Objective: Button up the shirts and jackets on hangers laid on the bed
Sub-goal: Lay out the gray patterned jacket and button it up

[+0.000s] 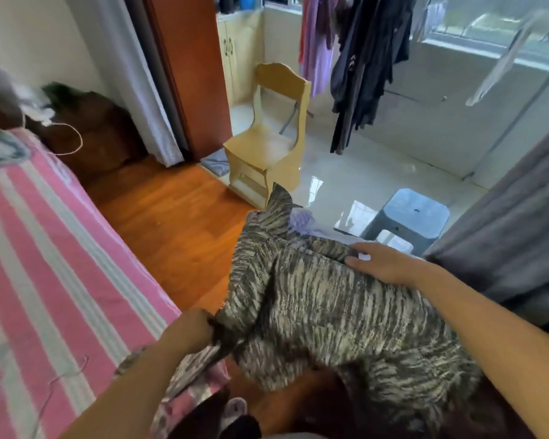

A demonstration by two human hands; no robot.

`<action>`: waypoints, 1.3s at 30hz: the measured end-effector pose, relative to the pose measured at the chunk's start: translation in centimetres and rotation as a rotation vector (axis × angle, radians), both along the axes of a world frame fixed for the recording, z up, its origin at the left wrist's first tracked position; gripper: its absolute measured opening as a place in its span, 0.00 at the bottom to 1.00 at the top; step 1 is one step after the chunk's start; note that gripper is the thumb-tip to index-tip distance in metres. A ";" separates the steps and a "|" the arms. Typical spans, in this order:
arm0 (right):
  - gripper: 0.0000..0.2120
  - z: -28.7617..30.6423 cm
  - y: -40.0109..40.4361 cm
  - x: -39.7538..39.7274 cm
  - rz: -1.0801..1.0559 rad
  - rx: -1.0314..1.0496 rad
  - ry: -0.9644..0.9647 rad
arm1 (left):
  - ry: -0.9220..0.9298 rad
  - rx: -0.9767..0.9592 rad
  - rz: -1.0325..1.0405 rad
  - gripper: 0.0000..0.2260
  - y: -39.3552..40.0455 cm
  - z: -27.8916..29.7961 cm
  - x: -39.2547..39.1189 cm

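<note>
A grey-and-cream striped jacket (324,299) hangs in the air in front of me, over the wooden floor beside the bed (45,248). My left hand (192,327) grips a bunched edge of the jacket at its lower left. On the jacket's upper right edge my right hand (381,264) lies with straight fingers. A thin wire hanger (67,378) rests on the pink-and-white striped bed cover at the lower left. No buttons are visible.
A wooden chair (267,144) stands ahead at the doorway. A blue plastic stool (409,217) sits on the tiled floor to the right. Clothes hang on a rack (362,58) by the window. A grey curtain (504,232) hangs at my right.
</note>
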State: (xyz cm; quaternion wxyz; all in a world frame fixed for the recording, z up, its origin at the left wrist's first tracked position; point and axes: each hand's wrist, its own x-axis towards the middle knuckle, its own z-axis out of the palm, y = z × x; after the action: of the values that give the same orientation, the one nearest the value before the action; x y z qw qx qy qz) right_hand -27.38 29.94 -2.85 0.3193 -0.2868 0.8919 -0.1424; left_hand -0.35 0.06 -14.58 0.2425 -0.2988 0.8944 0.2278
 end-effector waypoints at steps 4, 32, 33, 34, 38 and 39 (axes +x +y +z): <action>0.13 0.1 -1.7 -1.0 0.021 -0.173 0.149 | 0.265 0.062 0.108 0.21 3.1 3.8 -1.3; 0.30 0.8 6.3 2.5 0.494 0.117 0.539 | 0.331 -0.586 -0.935 0.14 -1.5 15.1 -7.5; 0.33 0.5 6.6 2.4 0.484 0.152 0.538 | 0.266 -0.503 -0.847 0.14 0.2 13.7 -5.1; 0.36 0.3 6.7 2.3 0.470 0.173 0.525 | 0.217 -0.418 -0.740 0.13 2.1 12.5 -3.2; 0.35 -0.4 7.2 1.3 0.416 0.088 0.538 | 0.513 -0.026 0.156 0.14 7.5 10.0 0.4; 0.28 -0.5 7.6 0.9 0.376 0.036 0.542 | 0.612 0.084 0.359 0.11 8.9 10.1 1.0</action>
State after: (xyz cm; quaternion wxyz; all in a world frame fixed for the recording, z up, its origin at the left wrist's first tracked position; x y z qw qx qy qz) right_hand -26.45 37.51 -3.37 0.0961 -0.4681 0.8783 0.0161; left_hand 0.62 8.94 -4.46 -0.0683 -0.3590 0.8486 0.3824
